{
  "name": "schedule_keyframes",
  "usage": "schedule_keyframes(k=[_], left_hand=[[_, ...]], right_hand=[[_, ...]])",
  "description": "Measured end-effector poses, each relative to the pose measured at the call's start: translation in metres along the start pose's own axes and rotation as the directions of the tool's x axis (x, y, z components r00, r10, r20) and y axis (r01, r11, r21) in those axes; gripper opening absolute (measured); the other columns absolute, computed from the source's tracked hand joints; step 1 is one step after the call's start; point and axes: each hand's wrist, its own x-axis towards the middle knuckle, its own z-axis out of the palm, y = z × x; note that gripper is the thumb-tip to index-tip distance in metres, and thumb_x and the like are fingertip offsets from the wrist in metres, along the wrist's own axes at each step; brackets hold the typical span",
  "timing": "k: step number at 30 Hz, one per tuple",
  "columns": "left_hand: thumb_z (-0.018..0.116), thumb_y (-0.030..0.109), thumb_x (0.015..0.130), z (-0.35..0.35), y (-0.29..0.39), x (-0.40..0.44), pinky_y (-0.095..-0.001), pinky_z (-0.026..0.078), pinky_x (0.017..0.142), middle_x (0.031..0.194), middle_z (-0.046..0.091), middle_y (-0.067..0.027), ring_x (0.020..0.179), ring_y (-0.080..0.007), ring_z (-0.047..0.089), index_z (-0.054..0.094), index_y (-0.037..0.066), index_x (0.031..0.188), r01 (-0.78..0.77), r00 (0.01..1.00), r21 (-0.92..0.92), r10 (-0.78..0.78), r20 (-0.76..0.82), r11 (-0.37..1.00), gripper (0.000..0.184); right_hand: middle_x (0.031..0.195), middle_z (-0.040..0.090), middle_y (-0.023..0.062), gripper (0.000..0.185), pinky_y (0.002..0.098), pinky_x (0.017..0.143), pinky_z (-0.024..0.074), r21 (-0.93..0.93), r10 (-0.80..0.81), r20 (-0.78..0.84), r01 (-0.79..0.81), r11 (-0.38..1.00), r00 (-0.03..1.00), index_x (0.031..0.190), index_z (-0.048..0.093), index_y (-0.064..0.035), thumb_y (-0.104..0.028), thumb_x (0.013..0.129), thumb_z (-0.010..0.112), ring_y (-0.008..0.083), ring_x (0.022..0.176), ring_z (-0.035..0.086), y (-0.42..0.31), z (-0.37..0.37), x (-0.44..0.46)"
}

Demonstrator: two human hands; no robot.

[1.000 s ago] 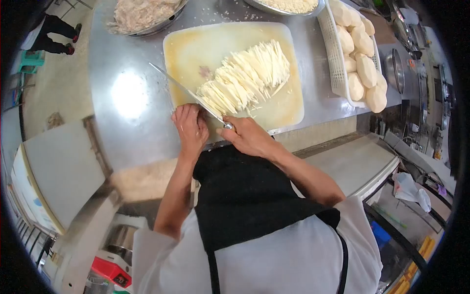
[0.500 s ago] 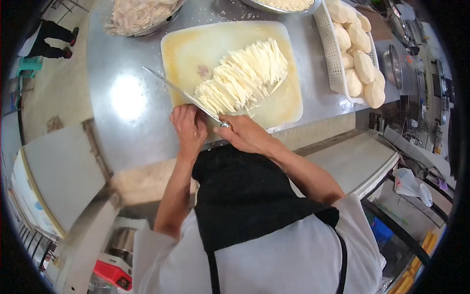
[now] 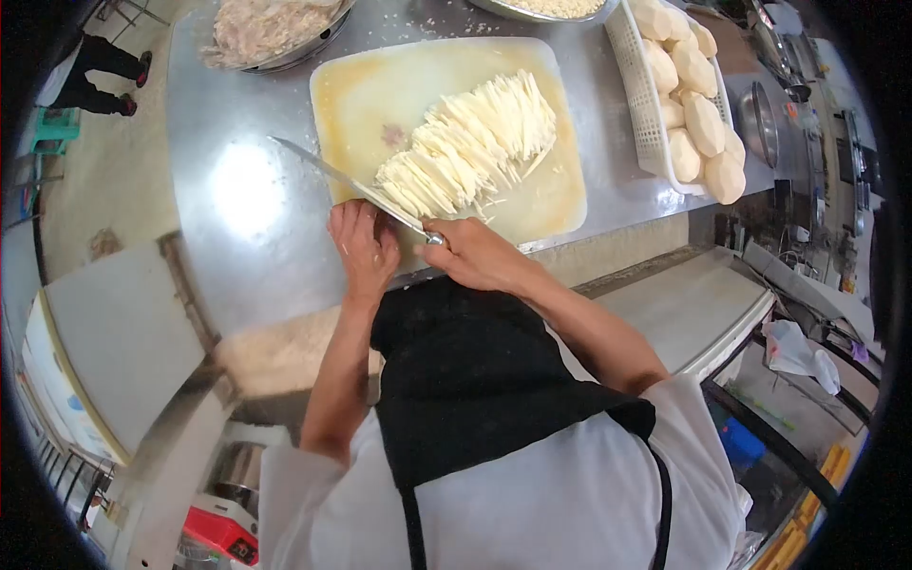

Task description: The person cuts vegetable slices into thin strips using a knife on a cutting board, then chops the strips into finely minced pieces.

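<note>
My right hand (image 3: 475,253) is wrapped round the handle of a kitchen knife (image 3: 344,179). The knife's long blade slants up and to the left, past the fingers of my left hand (image 3: 363,249). Those fingers are curled and pressed together at the near left corner of a pale cutting board (image 3: 356,100); whatever lies under them is hidden. Beyond the blade, a long pile of thin, cream-coloured potato shreds (image 3: 475,138) spreads across the board, with a few loose strips along its near side.
A white plastic basket (image 3: 638,119) of peeled potatoes (image 3: 703,125) stands right of the board on the metal table (image 3: 242,104). Toward the back are a bowl of pale pinkish food (image 3: 271,33) and a bowl of crumbly bits (image 3: 560,8). Someone in dark trousers (image 3: 104,62) stands far left.
The knife blade has swung slightly, its tip a little further left and lower. Both hands stay in almost the same place, and the pile of shreds looks the same.
</note>
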Motion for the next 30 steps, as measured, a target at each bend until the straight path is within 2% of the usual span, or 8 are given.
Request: schedule_keyframes(k=[7, 10, 16, 19, 23, 26, 29, 30], left_hand=[[0.058, -0.009, 0.071, 0.000, -0.002, -0.003, -0.0479, 0.042, 0.090, 0.101, 0.064, -0.0151, 0.102, -0.0383, 0.056, 0.066, 0.002, 0.101, -0.030, 0.999, -0.025, 0.030, -0.018, 0.999, 0.033], [0.059, -0.008, 0.071, -0.001, -0.002, 0.000, -0.0480, 0.042, 0.089, 0.099, 0.063, -0.0154, 0.100, -0.0382, 0.056, 0.066, 0.002, 0.101, -0.041, 0.999, -0.010, 0.040, -0.035, 0.999, 0.032], [0.059, -0.006, 0.072, 0.001, -0.001, 0.002, -0.0490, 0.041, 0.090, 0.101, 0.061, -0.0168, 0.100, -0.0396, 0.055, 0.064, 0.001, 0.101, -0.059, 0.998, 0.000, 0.059, -0.013, 0.998, 0.031], [0.059, -0.005, 0.072, -0.003, -0.003, 0.000, -0.0497, 0.041, 0.092, 0.103, 0.060, -0.0187, 0.099, -0.0413, 0.054, 0.062, 0.000, 0.103, -0.072, 0.997, -0.006, 0.072, 0.006, 0.997, 0.031], [0.059, -0.004, 0.070, 0.000, -0.004, -0.006, -0.0480, 0.041, 0.089, 0.098, 0.059, -0.0160, 0.096, -0.0391, 0.054, 0.062, 0.001, 0.097, -0.088, 0.996, 0.024, 0.089, -0.012, 0.996, 0.028], [0.058, -0.004, 0.074, 0.001, -0.001, -0.006, -0.0477, 0.044, 0.090, 0.098, 0.058, -0.0175, 0.096, -0.0392, 0.054, 0.060, 0.000, 0.100, -0.014, 0.999, -0.018, 0.014, -0.039, 1.000, 0.027], [0.056, -0.005, 0.086, -0.002, 0.005, -0.008, -0.0415, 0.049, 0.092, 0.101, 0.062, -0.0169, 0.098, -0.0318, 0.061, 0.061, -0.003, 0.109, 0.249, 0.960, -0.255, -0.272, -0.060, 0.934, 0.024], [0.057, -0.003, 0.087, -0.001, 0.004, -0.008, -0.0402, 0.050, 0.093, 0.102, 0.063, -0.0162, 0.098, -0.0297, 0.062, 0.062, -0.003, 0.111, 0.245, 0.948, -0.292, -0.291, -0.127, 0.925, 0.024]], right_hand=[[0.079, 0.066, 0.0330, 0.044, 0.0519, 0.077, 0.0525, -0.015, -0.091, -0.051, 0.090, 0.996, 0.995, 0.097, 0.065, 0.0100, -0.034, 0.100, 0.063, 0.0496, 0.079, 0.068, 0.009, 0.005, 0.004], [0.078, 0.066, 0.0320, 0.044, 0.0505, 0.075, 0.0522, 0.089, 0.080, 0.041, -0.084, 0.993, 0.996, 0.097, 0.065, 0.0099, -0.034, 0.100, 0.064, 0.0470, 0.075, 0.066, -0.005, -0.006, 0.003], [0.078, 0.065, 0.0310, 0.045, 0.0501, 0.077, 0.0523, 0.124, 0.110, 0.072, -0.118, 0.985, 0.991, 0.096, 0.065, 0.0104, -0.034, 0.100, 0.063, 0.0458, 0.077, 0.067, -0.005, -0.007, 0.003], [0.070, 0.064, 0.0266, 0.045, 0.0482, 0.069, 0.0542, 0.081, 0.071, 0.042, -0.074, 0.994, 0.997, 0.093, 0.064, 0.0103, -0.034, 0.101, 0.062, 0.0395, 0.067, 0.068, -0.015, -0.011, -0.004], [0.056, 0.058, 0.0160, 0.048, 0.0429, 0.047, 0.0493, 0.241, 0.118, 0.105, -0.140, 0.960, 0.987, 0.089, 0.063, 0.0078, -0.038, 0.102, 0.059, 0.0264, 0.044, 0.061, 0.008, 0.001, 0.001], [0.061, 0.062, 0.0198, 0.045, 0.0457, 0.056, 0.0525, 0.154, 0.181, 0.153, -0.204, 0.967, 0.971, 0.090, 0.063, 0.0073, -0.036, 0.101, 0.058, 0.0332, 0.051, 0.063, -0.003, -0.012, 0.000], [0.066, 0.061, 0.0181, 0.035, 0.0436, 0.058, 0.0502, 0.034, -0.286, -0.090, 0.290, 0.956, 0.954, 0.092, 0.059, 0.0041, -0.030, 0.098, 0.063, 0.0346, 0.057, 0.061, 0.023, -0.011, -0.021], [0.072, 0.064, 0.0200, 0.032, 0.0468, 0.063, 0.0512, 0.013, -0.236, -0.040, 0.237, 0.971, 0.971, 0.093, 0.059, 0.0040, -0.028, 0.097, 0.064, 0.0391, 0.064, 0.063, 0.017, -0.023, -0.033]])
